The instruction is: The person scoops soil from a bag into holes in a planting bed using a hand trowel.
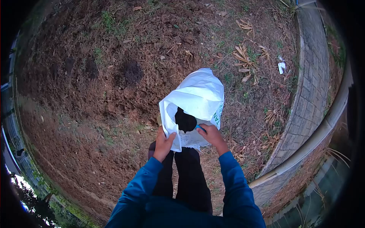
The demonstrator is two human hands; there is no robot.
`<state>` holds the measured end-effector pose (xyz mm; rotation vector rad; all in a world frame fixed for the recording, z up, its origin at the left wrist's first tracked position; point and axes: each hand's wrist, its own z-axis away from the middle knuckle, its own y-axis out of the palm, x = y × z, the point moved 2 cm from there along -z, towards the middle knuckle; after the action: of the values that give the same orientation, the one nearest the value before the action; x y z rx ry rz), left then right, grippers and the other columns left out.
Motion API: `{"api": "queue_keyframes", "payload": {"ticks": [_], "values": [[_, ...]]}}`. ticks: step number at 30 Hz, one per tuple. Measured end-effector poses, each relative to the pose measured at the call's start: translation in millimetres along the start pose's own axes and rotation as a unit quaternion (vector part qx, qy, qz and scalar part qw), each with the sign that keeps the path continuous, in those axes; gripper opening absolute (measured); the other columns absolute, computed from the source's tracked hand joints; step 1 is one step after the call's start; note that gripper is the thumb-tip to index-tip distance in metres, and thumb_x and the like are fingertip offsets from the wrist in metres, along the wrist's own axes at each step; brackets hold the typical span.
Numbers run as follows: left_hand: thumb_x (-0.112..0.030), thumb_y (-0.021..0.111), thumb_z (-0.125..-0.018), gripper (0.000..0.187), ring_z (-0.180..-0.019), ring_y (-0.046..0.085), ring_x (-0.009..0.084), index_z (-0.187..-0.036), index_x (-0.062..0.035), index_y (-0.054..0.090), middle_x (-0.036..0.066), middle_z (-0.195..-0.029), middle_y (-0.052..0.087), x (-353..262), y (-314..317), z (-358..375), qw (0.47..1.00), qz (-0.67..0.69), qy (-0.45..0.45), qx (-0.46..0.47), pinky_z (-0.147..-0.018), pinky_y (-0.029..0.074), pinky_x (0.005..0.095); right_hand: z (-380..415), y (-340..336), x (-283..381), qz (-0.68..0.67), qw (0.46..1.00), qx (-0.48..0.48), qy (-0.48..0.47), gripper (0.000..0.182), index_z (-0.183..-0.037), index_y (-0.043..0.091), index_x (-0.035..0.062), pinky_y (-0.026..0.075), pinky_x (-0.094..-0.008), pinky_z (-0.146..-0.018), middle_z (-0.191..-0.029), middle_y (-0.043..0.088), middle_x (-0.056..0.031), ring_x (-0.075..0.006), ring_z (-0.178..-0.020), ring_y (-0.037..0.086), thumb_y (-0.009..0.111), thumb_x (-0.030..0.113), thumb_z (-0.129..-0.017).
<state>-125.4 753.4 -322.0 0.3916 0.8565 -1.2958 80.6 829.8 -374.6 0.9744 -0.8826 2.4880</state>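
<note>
On the left lies a wide patch of bare brown soil [76, 98], loosened and lumpy, with thin tufts of grass at its edges. In it sits one small dark hole [131, 72], round and freshly dug by the look of it; nothing shows inside it. Judging from that, the ground is prepared and a hole stands ready, but it has not received anything.

Nearer the middle, the left hand [164, 143] has its grip clamped on the near left edge of a white woven sack [199, 97], fingers curled over the rim and holding the mouth open. The sack stands upright on the ground just in front of the person's dark trousers [186, 174], well apart from the hole. Its mouth gapes, and the inside reads only as a dark shadow; what it holds cannot be told.

The right hand [211, 135] sits at the right side of the mouth, its grip closed around a small blue object [200, 128], of which only a sliver shows past the fingers. Whether this is a scoop, a handle or something else cannot be told. It is at the sack's opening, not yet lifted out. So the work seems to be at the stage of drawing from the sack, with carrying anything to the hole still to come.

Further right, dry leaves [245, 60] lie scattered on the grass, a scrap of white litter [281, 67] near them, and a curved paved path [310, 87] with a pale kerb runs along the edge.
</note>
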Motion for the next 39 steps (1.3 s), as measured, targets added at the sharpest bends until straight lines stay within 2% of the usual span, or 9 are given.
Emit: {"api": "queue_keyframes", "payload": {"ticks": [9,13,15,18,25,31,33,36,39], "values": [[-0.017,0.047,-0.084,0.031,-0.086,0.053,0.0196,-0.108,0.0014,0.044,0.013,-0.094,0.055,31.6,-2.6,2.7,0.995,0.090,-0.036,-0.038,-0.076,0.042,0.0304,68.3,-54.4,15.6,-0.066,0.998,-0.002,0.002,0.025,-0.089,0.058,0.0027,0.041,-0.0311,-0.049,-0.058,0.054,-0.0136,-0.0205,-0.051,0.054,0.055,0.026,-0.080],[-0.026,0.046,-0.083,0.034,-0.086,0.056,0.0299,-0.107,-0.0018,0.046,0.018,-0.093,0.057,26.3,-0.7,9.0,0.998,-0.025,-0.034,-0.046,-0.076,0.042,0.0359,100.0,-71.7,28.1,-0.056,0.998,-0.019,-0.007,0.026,-0.092,0.057,0.0020,0.040,-0.0301,-0.048,-0.058,0.053,-0.0120,-0.0170,-0.049,0.053,0.055,0.025,-0.081],[-0.030,0.047,-0.083,0.036,-0.087,0.055,0.0326,-0.106,-0.0031,0.047,0.020,-0.092,0.057,26.6,0.2,13.2,0.997,-0.035,-0.057,-0.047,-0.075,0.042,0.0372,110.1,-82.2,37.1,-0.111,0.994,-0.015,-0.007,0.027,-0.096,0.057,-0.0004,0.038,-0.0219,-0.041,-0.057,0.051,-0.0012,-0.0055,-0.046,0.047,0.055,0.022,-0.083],[-0.028,0.046,-0.083,0.036,-0.086,0.056,0.0300,-0.109,-0.0026,0.047,0.018,-0.092,0.058,43.8,2.2,7.8,0.997,0.024,-0.067,-0.020,-0.075,0.042,0.0359,118.0,-106.4,85.4,-0.154,0.984,0.028,0.090,0.027,-0.096,0.057,-0.0012,0.038,-0.0214,-0.042,-0.058,0.052,-0.0021,-0.0058,-0.046,0.047,0.054,0.023,-0.083],[-0.024,0.047,-0.085,0.040,-0.087,0.052,0.0163,-0.119,-0.0039,0.040,0.010,-0.098,0.055,7.7,-7.0,8.3,0.992,0.036,-0.086,0.084,-0.077,0.040,0.0274,32.3,-141.6,166.6,-0.197,0.977,0.056,0.064,0.027,-0.101,0.054,0.0021,0.037,-0.0230,-0.042,-0.060,0.051,-0.0018,-0.0066,-0.047,0.046,0.052,0.023,-0.084],[-0.038,0.050,-0.080,0.065,-0.102,0.051,0.0262,-0.129,-0.0029,0.023,0.019,-0.112,0.050,-8.0,-16.6,-2.9,0.978,0.016,-0.081,0.194,-0.088,0.037,0.0319,-174.7,-194.1,295.7,-0.240,0.970,0.042,0.005,0.022,-0.082,0.048,0.0034,0.039,-0.0293,-0.034,-0.060,0.053,-0.0070,-0.0150,-0.041,0.049,0.046,0.025,-0.085],[-0.037,0.051,-0.080,0.068,-0.104,0.049,0.0268,-0.129,-0.0017,0.020,0.021,-0.115,0.047,-15.5,-22.4,-1.4,0.975,0.003,-0.110,0.194,-0.090,0.036,0.0323,-227.8,-199.7,317.9,-0.192,0.978,0.011,0.077,0.023,-0.079,0.049,0.0017,0.039,-0.0315,-0.034,-0.058,0.053,-0.0082,-0.0169,-0.040,0.049,0.047,0.024,-0.083],[-0.036,0.053,-0.078,0.072,-0.105,0.048,0.0285,-0.130,-0.0009,0.018,0.022,-0.116,0.046,-15.2,-23.9,-1.6,0.973,0.053,-0.096,0.203,-0.091,0.034,0.0321,-232.1,-185.7,321.2,-0.073,0.991,-0.007,0.112,0.022,-0.074,0.050,0.0007,0.039,-0.0325,-0.034,-0.057,0.053,-0.0092,-0.0179,-0.040,0.050,0.047,0.022,-0.081],[-0.039,0.058,-0.074,0.079,-0.106,0.048,0.0291,-0.130,-0.0017,0.016,0.021,-0.116,0.046,18.2,-12.9,-7.0,0.979,0.039,-0.078,0.186,-0.091,0.035,0.0316,-178.4,-158.7,277.3,-0.143,0.987,0.023,0.075,0.022,-0.075,0.052,0.0004,0.037,-0.0301,-0.033,-0.057,0.053,-0.0087,-0.0158,-0.039,0.049,0.048,0.022,-0.080]]}}
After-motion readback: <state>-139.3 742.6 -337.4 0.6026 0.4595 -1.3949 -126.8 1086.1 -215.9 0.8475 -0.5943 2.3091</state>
